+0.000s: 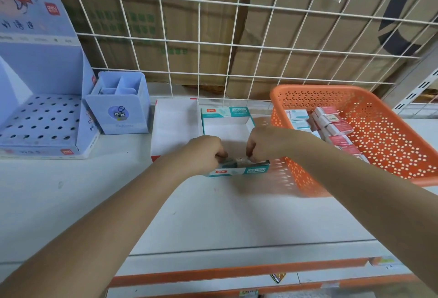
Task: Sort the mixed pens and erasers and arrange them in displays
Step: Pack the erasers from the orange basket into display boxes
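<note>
A teal and white display box [227, 129] stands open on the white shelf, its front lip [239, 171] toward me. My left hand [206, 150] and my right hand [260, 142] both reach into its front end with fingers curled down, pinching small erasers [239, 162] that lie along the front wall. What each finger holds is partly hidden. An orange perforated basket [379, 136] to the right holds several boxed erasers, some teal [297, 115] and some pink [336, 129].
A white and red empty display tray [175, 124] sits left of the teal box. Further left stand a blue pen holder [119, 105] and a blue pen display with rows of holes [40, 117]. A white wire grid [213, 37] backs the shelf.
</note>
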